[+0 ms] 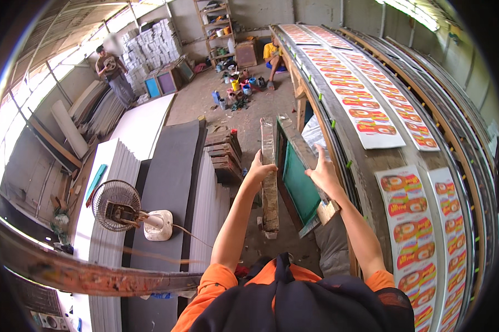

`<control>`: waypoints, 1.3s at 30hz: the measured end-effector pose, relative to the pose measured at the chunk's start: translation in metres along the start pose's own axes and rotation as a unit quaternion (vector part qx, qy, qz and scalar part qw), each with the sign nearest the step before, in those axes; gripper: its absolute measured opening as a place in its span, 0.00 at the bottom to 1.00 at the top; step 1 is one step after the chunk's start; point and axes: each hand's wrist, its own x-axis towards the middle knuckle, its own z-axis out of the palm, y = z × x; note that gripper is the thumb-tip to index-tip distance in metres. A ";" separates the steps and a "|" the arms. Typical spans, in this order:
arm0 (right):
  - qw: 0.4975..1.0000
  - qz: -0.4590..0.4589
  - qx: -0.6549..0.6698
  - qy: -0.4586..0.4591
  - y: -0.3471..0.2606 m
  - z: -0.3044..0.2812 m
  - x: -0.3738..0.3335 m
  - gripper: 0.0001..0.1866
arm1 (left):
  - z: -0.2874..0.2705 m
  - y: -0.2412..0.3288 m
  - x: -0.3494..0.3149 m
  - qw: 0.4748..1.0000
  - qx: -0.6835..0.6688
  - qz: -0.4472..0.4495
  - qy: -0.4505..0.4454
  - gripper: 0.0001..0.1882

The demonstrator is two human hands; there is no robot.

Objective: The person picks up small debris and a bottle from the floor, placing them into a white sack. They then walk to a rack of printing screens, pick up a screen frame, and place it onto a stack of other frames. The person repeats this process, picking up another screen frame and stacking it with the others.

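Observation:
My left hand (259,170) is closed on a worn wooden frame (269,202), which I see almost edge-on, with the thumb over its near side. Right of it stands a screen-printing frame (299,180) with green mesh, tilted, its wooden bars stained. My right hand (324,176) grips that frame's right bar, thumb towards the mesh and index finger stretched along the far side. A narrow gap separates the two frames. A pale wooden block (327,211) sits at the near corner of the green-mesh frame.
Printed sheets (407,221) lie on the long curved-looking table at my right. A white fan (158,225) stands on a dark board (166,166) over stacked sheets at left. Paint pots (236,85) crowd the floor ahead. One person (112,74) stands far left; another (273,55) sits by the table.

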 end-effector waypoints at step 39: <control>0.964 -0.150 0.085 -0.202 0.011 0.269 0.937 0.44 | -0.270 0.094 0.794 0.957 -0.125 -0.056 0.257 0.42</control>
